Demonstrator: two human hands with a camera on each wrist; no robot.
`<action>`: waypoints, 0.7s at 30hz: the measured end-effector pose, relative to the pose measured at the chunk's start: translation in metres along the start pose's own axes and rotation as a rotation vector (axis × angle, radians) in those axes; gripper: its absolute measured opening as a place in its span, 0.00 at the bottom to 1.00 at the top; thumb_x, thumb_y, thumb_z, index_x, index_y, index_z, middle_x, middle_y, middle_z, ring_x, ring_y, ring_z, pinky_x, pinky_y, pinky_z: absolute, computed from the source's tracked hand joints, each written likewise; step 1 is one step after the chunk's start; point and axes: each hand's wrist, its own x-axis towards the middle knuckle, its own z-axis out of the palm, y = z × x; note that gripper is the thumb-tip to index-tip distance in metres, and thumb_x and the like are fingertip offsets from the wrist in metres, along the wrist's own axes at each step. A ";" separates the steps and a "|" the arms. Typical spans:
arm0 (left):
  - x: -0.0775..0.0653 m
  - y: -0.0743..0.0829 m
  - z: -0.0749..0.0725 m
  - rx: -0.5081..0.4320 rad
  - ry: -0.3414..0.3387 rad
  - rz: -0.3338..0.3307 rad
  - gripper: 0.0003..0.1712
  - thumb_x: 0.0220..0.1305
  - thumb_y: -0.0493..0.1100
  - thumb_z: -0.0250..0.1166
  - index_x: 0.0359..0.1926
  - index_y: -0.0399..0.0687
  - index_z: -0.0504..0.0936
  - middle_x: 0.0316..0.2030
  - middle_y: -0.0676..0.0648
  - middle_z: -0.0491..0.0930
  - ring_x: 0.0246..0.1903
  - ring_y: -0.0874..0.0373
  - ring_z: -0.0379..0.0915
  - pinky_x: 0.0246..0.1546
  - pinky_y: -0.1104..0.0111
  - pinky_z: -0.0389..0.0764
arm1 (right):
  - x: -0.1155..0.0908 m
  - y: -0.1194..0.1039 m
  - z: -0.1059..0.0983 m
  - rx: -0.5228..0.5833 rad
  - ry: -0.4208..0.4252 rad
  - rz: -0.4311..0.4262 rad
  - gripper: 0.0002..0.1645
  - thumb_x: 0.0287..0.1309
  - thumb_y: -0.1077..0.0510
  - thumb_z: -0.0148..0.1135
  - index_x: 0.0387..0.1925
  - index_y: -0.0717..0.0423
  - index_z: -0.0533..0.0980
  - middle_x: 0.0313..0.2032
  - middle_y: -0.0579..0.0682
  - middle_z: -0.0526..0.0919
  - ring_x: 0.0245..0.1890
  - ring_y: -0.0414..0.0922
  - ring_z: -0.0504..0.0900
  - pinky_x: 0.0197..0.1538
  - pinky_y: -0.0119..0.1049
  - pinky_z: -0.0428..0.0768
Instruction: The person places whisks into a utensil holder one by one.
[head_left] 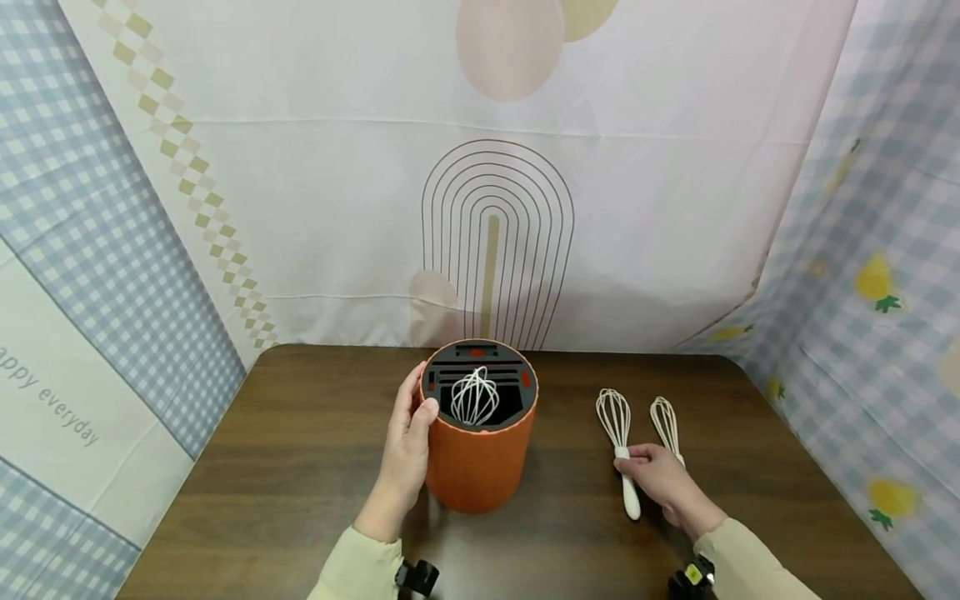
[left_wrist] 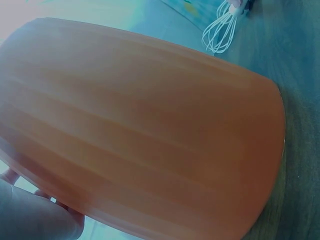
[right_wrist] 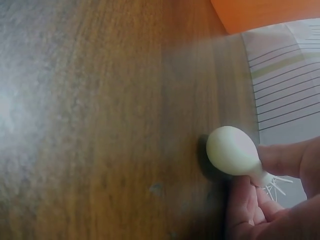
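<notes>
An orange round knife block (head_left: 480, 471) with a black slotted top stands on the table. My left hand (head_left: 405, 454) grips its left side, thumb at the rim and fingers round the back. A white wire whisk (head_left: 475, 398) is in the block's wide opening; its wires show above and its handle is hidden. To the right, my right hand (head_left: 663, 485) pinches the handle of a second white whisk (head_left: 632, 500), wires pointing away from me. In the right wrist view, thumb and fingers close round that handle (right_wrist: 232, 150). A third whisk (head_left: 664, 421) lies beyond this hand, its handle covered.
The dark wooden table (head_left: 300, 467) has rounded far corners. A pale patterned cloth (head_left: 337, 208) hangs behind it, with blue checked cloth (head_left: 862, 333) at both sides. Dark cameras are strapped to both wrists.
</notes>
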 end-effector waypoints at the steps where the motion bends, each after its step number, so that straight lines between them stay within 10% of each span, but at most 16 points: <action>1: 0.000 0.000 0.000 0.000 0.000 0.002 0.30 0.72 0.42 0.49 0.73 0.56 0.57 0.68 0.50 0.62 0.64 0.57 0.59 0.60 0.71 0.63 | 0.000 0.000 0.000 -0.004 -0.003 -0.001 0.24 0.62 0.57 0.61 0.51 0.73 0.71 0.39 0.57 0.80 0.39 0.48 0.78 0.43 0.42 0.76; 21: -0.001 -0.002 0.002 -0.001 0.002 0.037 0.30 0.73 0.44 0.49 0.73 0.56 0.57 0.68 0.50 0.61 0.64 0.57 0.59 0.60 0.70 0.64 | 0.004 0.000 -0.002 -0.033 -0.022 -0.017 0.22 0.62 0.57 0.61 0.49 0.71 0.73 0.38 0.54 0.79 0.38 0.48 0.76 0.40 0.39 0.73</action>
